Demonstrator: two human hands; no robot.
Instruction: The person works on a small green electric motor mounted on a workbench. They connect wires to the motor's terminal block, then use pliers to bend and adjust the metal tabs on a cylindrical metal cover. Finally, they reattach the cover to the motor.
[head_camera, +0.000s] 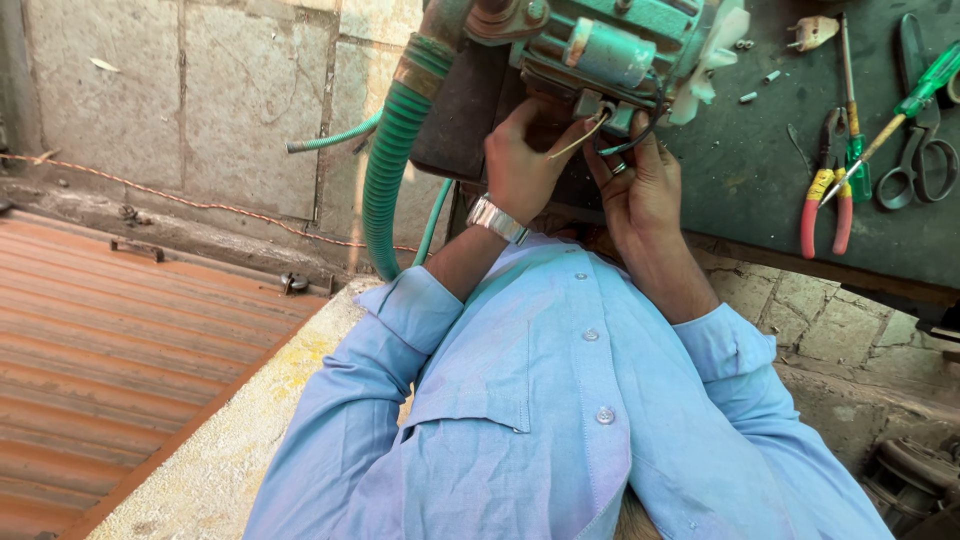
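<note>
Green pump motor (610, 50) sits at the bench edge (760, 190), where our left hand (520, 165) pinches a pale wire (580, 135) and our right hand (640, 185) grips a dark wire (632, 143), so joining them likely needs steady fingers.

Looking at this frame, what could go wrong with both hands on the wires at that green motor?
The left hand and right hand pinch thin wires at the motor; bare ends could prick fingers, or shock if powered, which the picture cannot show. The white fan sits close to the right hand. The pliers and screwdriver could get knocked off the bench.
</note>
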